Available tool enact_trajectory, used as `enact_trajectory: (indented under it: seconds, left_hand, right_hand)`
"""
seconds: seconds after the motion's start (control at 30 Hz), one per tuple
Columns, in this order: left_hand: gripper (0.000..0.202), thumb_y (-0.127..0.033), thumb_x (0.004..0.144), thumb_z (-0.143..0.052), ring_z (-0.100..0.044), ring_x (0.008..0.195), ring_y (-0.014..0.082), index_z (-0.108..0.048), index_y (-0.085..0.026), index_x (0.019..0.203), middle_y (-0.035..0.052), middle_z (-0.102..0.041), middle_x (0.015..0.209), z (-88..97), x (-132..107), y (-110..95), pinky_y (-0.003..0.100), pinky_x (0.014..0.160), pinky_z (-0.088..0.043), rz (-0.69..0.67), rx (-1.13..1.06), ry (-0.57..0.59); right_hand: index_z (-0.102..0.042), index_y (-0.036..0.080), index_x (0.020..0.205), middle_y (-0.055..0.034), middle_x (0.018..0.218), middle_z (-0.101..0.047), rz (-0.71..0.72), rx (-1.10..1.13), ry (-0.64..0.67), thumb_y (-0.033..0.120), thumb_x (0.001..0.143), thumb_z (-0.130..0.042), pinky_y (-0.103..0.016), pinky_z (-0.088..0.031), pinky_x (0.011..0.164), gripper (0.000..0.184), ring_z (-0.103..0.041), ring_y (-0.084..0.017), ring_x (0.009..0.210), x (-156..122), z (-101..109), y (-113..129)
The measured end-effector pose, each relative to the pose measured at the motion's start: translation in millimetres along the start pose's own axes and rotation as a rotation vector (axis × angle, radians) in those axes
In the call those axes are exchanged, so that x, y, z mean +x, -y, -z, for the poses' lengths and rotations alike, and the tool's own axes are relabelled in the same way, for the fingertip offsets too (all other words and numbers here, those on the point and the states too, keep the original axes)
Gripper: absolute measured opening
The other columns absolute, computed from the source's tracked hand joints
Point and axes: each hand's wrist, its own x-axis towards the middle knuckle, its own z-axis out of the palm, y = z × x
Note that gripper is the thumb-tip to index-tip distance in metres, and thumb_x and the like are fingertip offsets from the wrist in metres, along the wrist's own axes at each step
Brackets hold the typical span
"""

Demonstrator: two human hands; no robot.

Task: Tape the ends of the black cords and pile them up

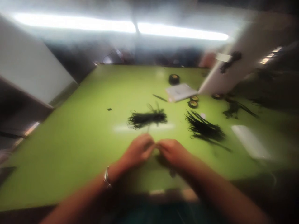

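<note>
My left hand (143,147) and my right hand (171,151) meet above the green table, fingertips pinched together. Whatever they pinch is too small and blurred to name; a thin dark strand seems to rise from the left fingers. Just beyond them lies a bundle of black looped cords (147,119). Off to the right of my right hand rests a second bundle of black cords (205,127), its loops pointing to the upper left. A metal bracelet (107,177) circles my left wrist.
Black tape rolls (174,79) sit near a white pad (181,92) and a dark pen (159,97) on the green table (77,149). A white slab (250,141) lies at right. A pale post (230,67) rises at the back right. A small black scrap (109,109) lies left.
</note>
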Motion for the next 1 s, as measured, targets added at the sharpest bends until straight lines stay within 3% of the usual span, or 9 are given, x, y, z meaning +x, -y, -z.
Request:
enact_trajectory:
  seconds: [0.1, 0.2, 0.33, 0.43, 0.57, 0.7, 0.83, 0.93, 1.0]
  left_hand:
    - [0.012, -0.028, 0.084, -0.061, -0.059, 0.082, 0.0183, -0.062, -0.017, 0.088, 0.0061, -0.063, 0.087, 1.5, 0, 0, 0.032, 0.076, -0.048, 0.065, -0.204, 0.027]
    - [0.026, -0.031, 0.078, -0.070, -0.063, 0.086, 0.0194, -0.063, -0.017, 0.099, 0.0074, -0.067, 0.095, 4.2, 2, 0, 0.032, 0.079, -0.050, 0.228, -0.413, 0.078]
    - [0.015, -0.027, 0.076, -0.069, -0.059, 0.075, 0.0162, -0.065, -0.015, 0.083, 0.0035, -0.065, 0.081, 7.5, 3, 0, 0.027, 0.069, -0.047, 0.271, -0.430, 0.095]
    - [0.010, -0.023, 0.075, -0.067, -0.052, 0.065, 0.0120, -0.063, -0.016, 0.081, -0.0006, -0.060, 0.073, 7.5, 1, 1, 0.023, 0.059, -0.041, 0.302, -0.511, 0.128]
    - [0.019, -0.034, 0.081, -0.066, -0.046, 0.059, 0.0100, -0.062, -0.016, 0.085, -0.0018, -0.055, 0.069, 3.2, -3, -3, 0.021, 0.052, -0.035, 0.379, -0.630, 0.155]
    - [0.026, -0.041, 0.082, -0.065, -0.048, 0.063, 0.0115, -0.061, -0.015, 0.078, -0.0006, -0.056, 0.070, -0.6, -4, -7, 0.023, 0.058, -0.038, 0.322, -0.479, 0.044]
    - [0.019, -0.031, 0.084, -0.063, -0.050, 0.069, 0.0143, -0.060, -0.016, 0.072, 0.0010, -0.056, 0.072, -1.9, -3, -5, 0.026, 0.065, -0.042, 0.109, -0.260, -0.090]
    - [0.012, -0.023, 0.087, -0.058, -0.052, 0.074, 0.0156, -0.062, -0.018, 0.076, 0.0031, -0.057, 0.078, -2.0, -2, -1, 0.028, 0.070, -0.043, -0.076, -0.124, -0.102]
    - [0.012, -0.020, 0.088, -0.056, -0.052, 0.076, 0.0160, -0.061, -0.018, 0.077, 0.0043, -0.056, 0.080, -0.7, -1, 1, 0.029, 0.071, -0.044, -0.157, -0.068, -0.081]
  right_hand:
    - [-0.060, 0.018, 0.066, 0.0036, 0.058, -0.058, -0.047, 0.170, -0.049, 0.020, 0.091, -0.054, -0.022, -0.042, 0.056, 0.026, -0.052, -0.010, 0.055, 1, 2, 1]
    - [-0.063, 0.019, 0.068, 0.0027, 0.059, -0.059, -0.003, 0.153, -0.189, 0.020, 0.089, -0.054, -0.023, -0.042, 0.056, 0.023, -0.052, -0.011, 0.055, -1, 0, 0]
    - [-0.068, 0.019, 0.079, -0.0007, 0.062, -0.061, 0.155, -0.184, -0.311, 0.021, 0.092, -0.051, -0.025, -0.039, 0.055, 0.021, -0.051, -0.013, 0.057, -6, -4, 1]
    - [-0.067, 0.016, 0.091, -0.0015, 0.060, -0.060, 0.274, -0.491, -0.426, 0.017, 0.091, -0.052, -0.027, -0.034, 0.053, 0.015, -0.048, -0.014, 0.056, -11, -5, 2]
    - [-0.063, 0.016, 0.106, -0.0031, 0.071, -0.069, 0.398, -0.621, -0.555, 0.009, 0.086, -0.058, -0.029, -0.039, 0.058, 0.022, -0.053, -0.016, 0.063, -13, -7, -2]
    - [-0.064, 0.017, 0.102, -0.0046, 0.073, -0.070, 0.360, -0.539, -0.506, 0.012, 0.086, -0.057, -0.033, -0.046, 0.071, 0.018, -0.056, -0.018, 0.068, -10, -13, -2]
    - [-0.066, 0.019, 0.091, -0.0040, 0.074, -0.069, 0.208, -0.262, -0.434, 0.015, 0.086, -0.057, -0.032, -0.049, 0.072, 0.012, -0.059, -0.018, 0.073, -6, -15, 1]
    - [-0.065, 0.020, 0.105, -0.0051, 0.095, -0.072, 0.070, 0.004, -0.238, 0.020, 0.089, -0.055, -0.030, -0.052, 0.075, 0.018, -0.065, -0.017, 0.083, -4, -9, 4]
    - [-0.067, 0.020, 0.096, -0.0020, 0.085, -0.072, -0.001, 0.108, -0.082, 0.020, 0.092, -0.051, -0.027, -0.052, 0.069, 0.016, -0.065, -0.015, 0.074, -3, -3, 5]
